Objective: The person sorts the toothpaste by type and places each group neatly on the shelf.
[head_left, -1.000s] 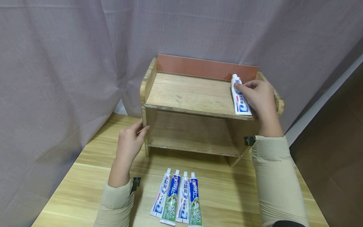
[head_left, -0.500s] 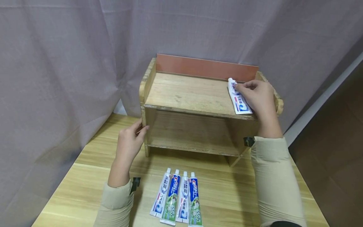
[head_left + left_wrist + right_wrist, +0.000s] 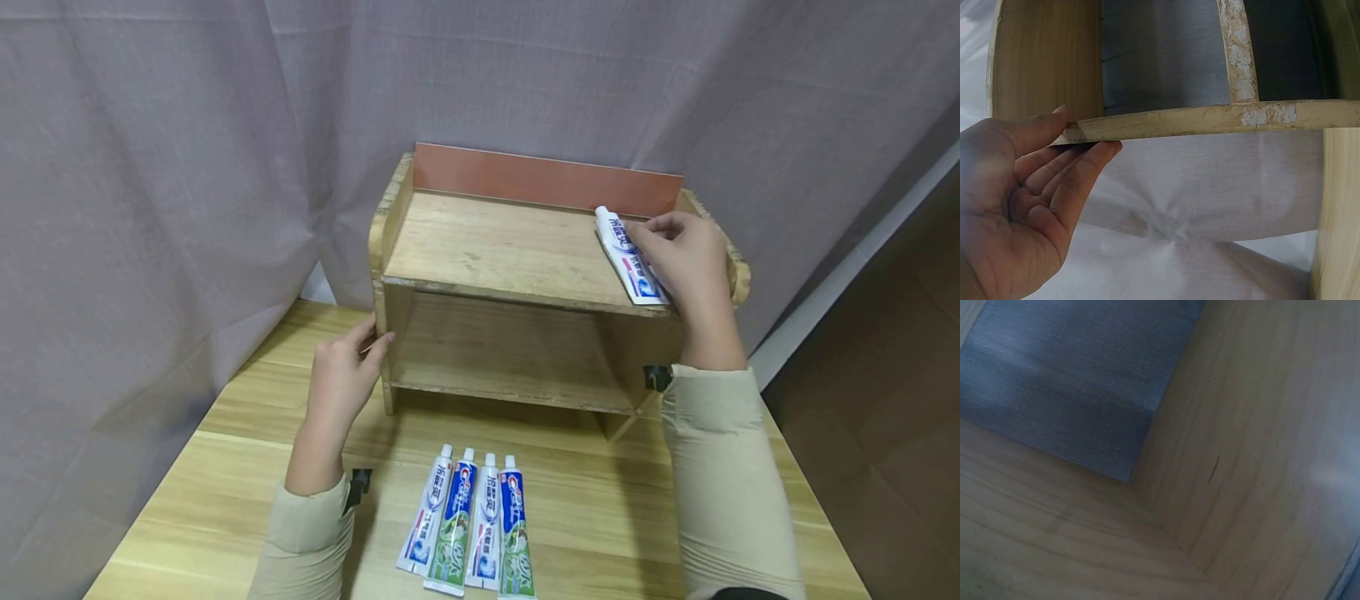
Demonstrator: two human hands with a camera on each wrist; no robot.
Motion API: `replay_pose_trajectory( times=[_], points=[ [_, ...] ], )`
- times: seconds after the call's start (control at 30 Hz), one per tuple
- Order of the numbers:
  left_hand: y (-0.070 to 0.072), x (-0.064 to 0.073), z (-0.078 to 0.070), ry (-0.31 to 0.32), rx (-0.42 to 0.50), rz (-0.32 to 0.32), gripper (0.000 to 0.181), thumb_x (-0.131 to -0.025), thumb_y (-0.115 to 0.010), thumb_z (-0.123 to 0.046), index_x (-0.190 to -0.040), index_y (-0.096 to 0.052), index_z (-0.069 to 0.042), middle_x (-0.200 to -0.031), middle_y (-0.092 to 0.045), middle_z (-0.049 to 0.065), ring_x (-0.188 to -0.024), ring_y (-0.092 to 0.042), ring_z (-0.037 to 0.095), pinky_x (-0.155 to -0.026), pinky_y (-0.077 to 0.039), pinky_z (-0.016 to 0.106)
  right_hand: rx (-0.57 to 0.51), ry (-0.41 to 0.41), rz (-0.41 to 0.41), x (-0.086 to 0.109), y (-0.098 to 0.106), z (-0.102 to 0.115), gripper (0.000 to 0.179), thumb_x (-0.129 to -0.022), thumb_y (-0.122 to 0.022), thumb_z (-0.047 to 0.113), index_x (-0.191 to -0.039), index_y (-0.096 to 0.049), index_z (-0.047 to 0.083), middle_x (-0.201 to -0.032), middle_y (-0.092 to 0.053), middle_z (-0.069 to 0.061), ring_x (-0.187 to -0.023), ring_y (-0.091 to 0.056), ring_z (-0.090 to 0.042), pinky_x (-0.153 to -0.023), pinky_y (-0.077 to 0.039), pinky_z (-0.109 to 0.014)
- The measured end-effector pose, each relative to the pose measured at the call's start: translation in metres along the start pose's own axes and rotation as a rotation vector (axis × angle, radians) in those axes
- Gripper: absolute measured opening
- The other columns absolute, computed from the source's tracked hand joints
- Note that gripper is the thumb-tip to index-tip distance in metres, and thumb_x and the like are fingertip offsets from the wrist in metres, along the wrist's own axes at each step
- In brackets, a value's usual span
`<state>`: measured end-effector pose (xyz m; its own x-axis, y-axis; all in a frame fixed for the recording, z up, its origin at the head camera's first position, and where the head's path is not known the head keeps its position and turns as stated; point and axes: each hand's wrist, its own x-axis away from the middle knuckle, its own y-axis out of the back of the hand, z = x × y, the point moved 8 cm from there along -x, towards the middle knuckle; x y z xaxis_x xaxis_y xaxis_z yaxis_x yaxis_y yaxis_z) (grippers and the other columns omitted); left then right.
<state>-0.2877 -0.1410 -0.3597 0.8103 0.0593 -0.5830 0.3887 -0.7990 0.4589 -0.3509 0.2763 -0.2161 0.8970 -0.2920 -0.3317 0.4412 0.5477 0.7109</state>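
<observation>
In the head view, a two-tier wooden shelf [image 3: 495,246] stands on the table. My right hand [image 3: 693,254] is over the right end of its upper board, pinching a white toothpaste tube [image 3: 621,250] near its right edge with thumb and fingers. The tube lies slanted, cap toward the back and left, flat end at the board's front edge. My left hand [image 3: 345,371] grips the shelf's left side panel. In the left wrist view, the thumb lies on one face of that panel [image 3: 1179,122] and the fingers on the other. Neither hand nor tube shows in the right wrist view.
On the table [image 3: 585,517] in front of the shelf, several toothpaste tubes [image 3: 456,533] lie side by side, caps toward the shelf, white ones alternating with blue-green ones. A reddish-brown strip [image 3: 547,179] backs the upper board. Grey curtain [image 3: 187,167] hangs behind.
The toothpaste tube's cap end has swung to the left under my right hand, so the tube lies more slanted. My left hand stays on the side panel.
</observation>
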Motion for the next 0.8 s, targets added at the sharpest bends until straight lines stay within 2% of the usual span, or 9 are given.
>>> replay_pose_trajectory(
  times=[0.17, 0.37, 0.8],
  points=[
    [-0.001, -0.001, 0.0, -0.002, -0.004, -0.002, 0.032, -0.095, -0.072, -0.015, -0.123, -0.069, 0.0, -0.109, -0.073, 0.02, -0.094, -0.074, 0.034, -0.076, -0.065, 0.039, -0.009, 0.012, -0.028, 0.002, 0.003, 0.0, 0.059, -0.09, -0.06, 0.061, -0.111, -0.07, 0.007, -0.093, -0.061, -0.003, -0.08, -0.051, -0.016, -0.062, -0.042, -0.03],
    [-0.001, 0.0, 0.0, -0.013, -0.007, -0.005, 0.032, -0.095, -0.072, -0.015, -0.123, -0.069, 0.001, -0.108, -0.073, 0.021, -0.093, -0.074, 0.034, -0.075, -0.065, 0.039, -0.028, 0.023, -0.062, 0.009, 0.005, -0.001, 0.059, -0.091, -0.059, 0.062, -0.114, -0.069, 0.009, -0.098, -0.061, -0.003, -0.084, -0.051, -0.015, -0.065, -0.042, -0.028],
    [0.0, -0.002, 0.0, -0.003, 0.001, -0.008, 0.033, -0.096, -0.071, -0.016, -0.124, -0.069, 0.0, -0.108, -0.073, 0.02, -0.094, -0.074, 0.033, -0.076, -0.065, 0.038, -0.147, 0.121, -0.253, 0.026, 0.015, 0.003, 0.046, -0.091, -0.066, 0.05, -0.106, -0.072, 0.008, -0.095, -0.067, 0.001, -0.083, -0.058, -0.008, -0.069, -0.044, -0.014]
  ],
)
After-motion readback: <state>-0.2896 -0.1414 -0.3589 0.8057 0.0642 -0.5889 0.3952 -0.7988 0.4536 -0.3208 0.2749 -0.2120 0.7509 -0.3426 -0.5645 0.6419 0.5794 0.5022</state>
